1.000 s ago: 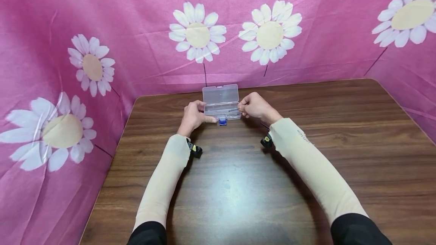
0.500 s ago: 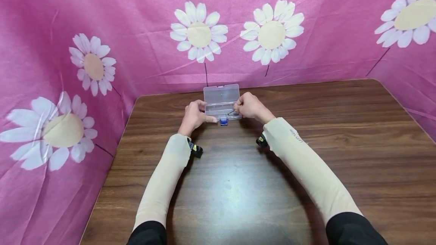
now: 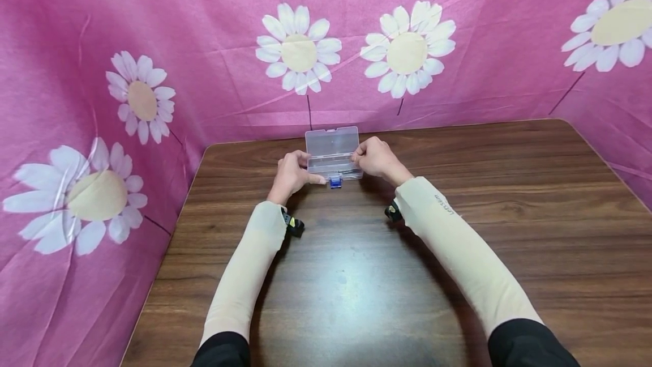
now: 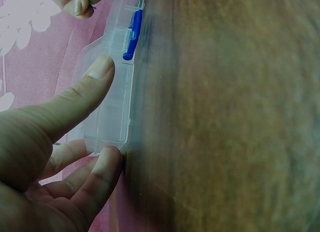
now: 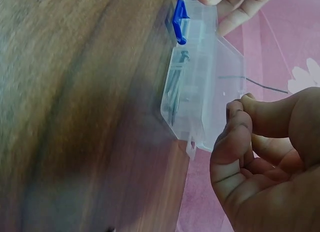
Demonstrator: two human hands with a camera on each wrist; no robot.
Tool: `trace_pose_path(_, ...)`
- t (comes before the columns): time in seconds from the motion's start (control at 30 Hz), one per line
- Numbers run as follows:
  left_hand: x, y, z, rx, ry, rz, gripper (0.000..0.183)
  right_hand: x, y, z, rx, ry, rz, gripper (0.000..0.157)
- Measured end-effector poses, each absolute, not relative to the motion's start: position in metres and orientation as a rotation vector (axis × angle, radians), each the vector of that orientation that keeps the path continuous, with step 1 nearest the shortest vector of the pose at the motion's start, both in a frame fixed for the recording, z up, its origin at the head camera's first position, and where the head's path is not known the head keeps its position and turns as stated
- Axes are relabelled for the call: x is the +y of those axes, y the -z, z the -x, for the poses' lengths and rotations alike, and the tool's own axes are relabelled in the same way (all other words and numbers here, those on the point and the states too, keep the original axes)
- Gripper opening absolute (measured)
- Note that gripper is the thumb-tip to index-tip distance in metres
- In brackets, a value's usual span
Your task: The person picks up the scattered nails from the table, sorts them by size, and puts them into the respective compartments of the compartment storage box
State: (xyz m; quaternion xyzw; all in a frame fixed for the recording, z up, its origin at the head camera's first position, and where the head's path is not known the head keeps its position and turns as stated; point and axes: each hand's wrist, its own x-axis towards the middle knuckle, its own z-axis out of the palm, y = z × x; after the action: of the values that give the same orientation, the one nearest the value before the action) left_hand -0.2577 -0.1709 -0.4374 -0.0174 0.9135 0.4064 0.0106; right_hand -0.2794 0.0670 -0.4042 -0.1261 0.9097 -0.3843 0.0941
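An open clear plastic organizer box (image 3: 322, 164) with a blue latch (image 3: 335, 182) sits at the table's back edge, its lid (image 3: 332, 141) raised. My left hand (image 3: 291, 173) grips its left end, thumb (image 4: 97, 74) over the front and fingers beneath the end. Over the box's right end is my right hand (image 3: 376, 157), thumb and index fingertips pressed together with other fingers curled. Nothing shows between those fingertips in the right wrist view. Several thin metal screws (image 5: 174, 84) lie in the right front compartment.
The brown wooden table (image 3: 346, 276) spreads out in front of the box. A pink cloth (image 3: 229, 61) with white flowers hangs right behind the table and along both sides. Each wrist carries a small black camera (image 3: 294, 226).
My right hand moved left over the box with a thin screw, then rose slightly. That screw no longer shows at its fingertips. My left hand keeps its grip.
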Motion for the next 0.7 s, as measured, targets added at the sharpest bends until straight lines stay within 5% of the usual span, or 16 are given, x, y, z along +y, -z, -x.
trace_pose_path(0.7, -0.169, 0.437, 0.256, 2.827, -1.290, 0.078, 0.078, 0.118, 0.403, 0.276, 2.676, 1.129, 0.348, 0.017)
